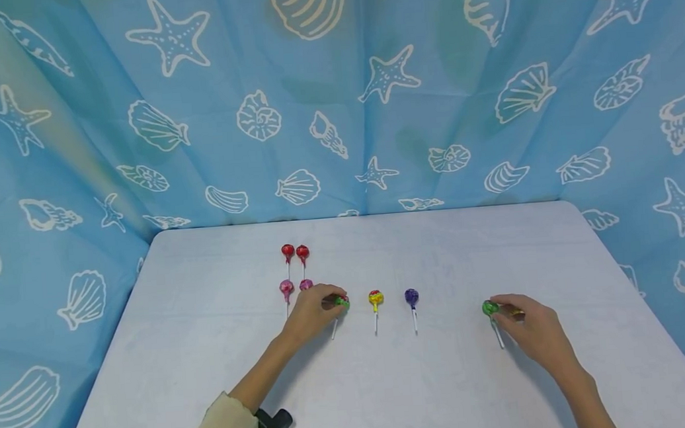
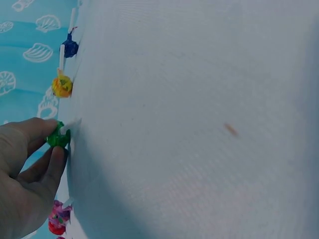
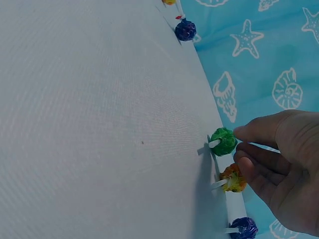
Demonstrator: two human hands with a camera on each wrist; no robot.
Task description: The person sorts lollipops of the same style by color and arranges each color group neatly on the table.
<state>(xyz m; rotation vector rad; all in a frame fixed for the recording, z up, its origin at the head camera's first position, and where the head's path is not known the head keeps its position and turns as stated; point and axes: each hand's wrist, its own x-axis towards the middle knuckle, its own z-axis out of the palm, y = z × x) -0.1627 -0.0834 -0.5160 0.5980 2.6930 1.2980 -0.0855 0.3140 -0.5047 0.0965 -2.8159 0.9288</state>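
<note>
My left hand [image 1: 313, 312] pinches the candy end of a green lollipop [image 2: 59, 140] between thumb and fingers; some red shows on its wrapper in the head view. Just left of that hand are two pink lollipops, the nearer pink lollipop [image 1: 306, 284] partly covered by the hand. On the right side, my right hand [image 1: 536, 333] has its thumb and fingertips spread at the edge of another green lollipop [image 3: 223, 141], whose white stick points toward me. Beneath the same hand lie a yellow lollipop [image 3: 233, 179] and a purple lollipop [image 3: 244, 228], mostly hidden in the head view.
Between the hands lie a yellow lollipop [image 1: 375, 298] and a purple lollipop [image 1: 412, 296]. Two red lollipops [image 1: 295, 251] sit farther back on the white table [image 1: 390, 389]. A blue curtain [image 1: 335, 108] with shell prints hangs behind the table edge.
</note>
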